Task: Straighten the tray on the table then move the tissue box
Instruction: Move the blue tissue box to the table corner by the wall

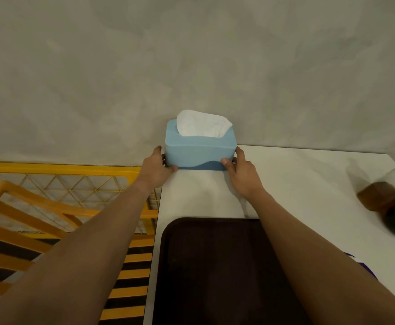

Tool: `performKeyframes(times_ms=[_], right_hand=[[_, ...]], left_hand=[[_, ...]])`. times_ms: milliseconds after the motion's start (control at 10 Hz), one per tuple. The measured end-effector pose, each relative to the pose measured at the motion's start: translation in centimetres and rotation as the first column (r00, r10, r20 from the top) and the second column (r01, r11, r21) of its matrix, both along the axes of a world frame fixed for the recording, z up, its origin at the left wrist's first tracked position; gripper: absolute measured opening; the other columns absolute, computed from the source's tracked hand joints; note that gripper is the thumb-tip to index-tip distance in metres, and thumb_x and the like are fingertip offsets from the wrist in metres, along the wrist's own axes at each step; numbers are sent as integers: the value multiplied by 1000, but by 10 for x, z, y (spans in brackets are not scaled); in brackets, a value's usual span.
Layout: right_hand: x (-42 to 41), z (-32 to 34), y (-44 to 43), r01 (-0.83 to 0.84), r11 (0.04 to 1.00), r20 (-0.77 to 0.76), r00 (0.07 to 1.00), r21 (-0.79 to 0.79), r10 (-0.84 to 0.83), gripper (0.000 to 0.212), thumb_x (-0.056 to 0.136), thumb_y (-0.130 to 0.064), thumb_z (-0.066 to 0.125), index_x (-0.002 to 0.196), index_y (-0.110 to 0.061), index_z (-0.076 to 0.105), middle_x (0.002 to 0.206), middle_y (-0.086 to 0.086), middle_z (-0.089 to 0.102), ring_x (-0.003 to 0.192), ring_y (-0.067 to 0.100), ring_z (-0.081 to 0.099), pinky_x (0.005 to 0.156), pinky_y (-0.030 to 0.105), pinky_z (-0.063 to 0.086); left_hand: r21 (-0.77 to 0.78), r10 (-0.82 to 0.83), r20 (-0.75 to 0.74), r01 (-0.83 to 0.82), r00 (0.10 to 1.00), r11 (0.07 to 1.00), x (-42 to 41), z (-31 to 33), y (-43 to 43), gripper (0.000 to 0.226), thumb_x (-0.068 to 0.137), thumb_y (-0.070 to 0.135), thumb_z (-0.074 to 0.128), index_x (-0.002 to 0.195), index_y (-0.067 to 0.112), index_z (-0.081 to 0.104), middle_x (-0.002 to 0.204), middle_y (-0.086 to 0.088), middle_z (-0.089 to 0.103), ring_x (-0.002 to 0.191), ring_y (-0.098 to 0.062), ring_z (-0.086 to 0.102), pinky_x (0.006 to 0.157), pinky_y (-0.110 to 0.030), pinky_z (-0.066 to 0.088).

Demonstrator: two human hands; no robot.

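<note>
left hand (157,164), right hand (239,171), arms outstretched, grips closed

head | looks steeply down | close over table (309,184)

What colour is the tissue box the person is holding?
Light blue, with a darker blue wavy band along its base; the tissue box shows clearly in the head view.

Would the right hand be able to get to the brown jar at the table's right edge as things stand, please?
Probably yes, but not straight away: the right hand is clasping the tissue box with the left hand. Bare table lies between it and the jar.
</note>
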State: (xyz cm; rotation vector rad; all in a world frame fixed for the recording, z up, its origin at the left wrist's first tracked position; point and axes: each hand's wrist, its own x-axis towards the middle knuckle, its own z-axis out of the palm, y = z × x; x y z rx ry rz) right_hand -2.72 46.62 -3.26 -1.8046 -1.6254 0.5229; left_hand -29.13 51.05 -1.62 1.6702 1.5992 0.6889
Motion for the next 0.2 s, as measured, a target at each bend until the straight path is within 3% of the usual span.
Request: performKeyframes(times_ms=[100,200], right_hand=[[3,9,1,-44,997,-24,999,-59,43,69,100,-59,42,154,-17,28,126,12,64,104,30,63,77,31,43],[4,23,-1,-55,988,-33,998,-147,50,78,97,-63,46,158,-20,21,146,11,52,129,35,52,93,35,40]], left_hand=[[-107,-52,41,56,998,993,-5,9,1,104,86,25,78,161,12,6,155,-11,45,138,-33,46,109,-46,42],[-156,-70,37,75,997,985,-11,22,-8,117,84,28,81,162,17,-5,166,-9,26,147,-30,33,114,-49,36]])
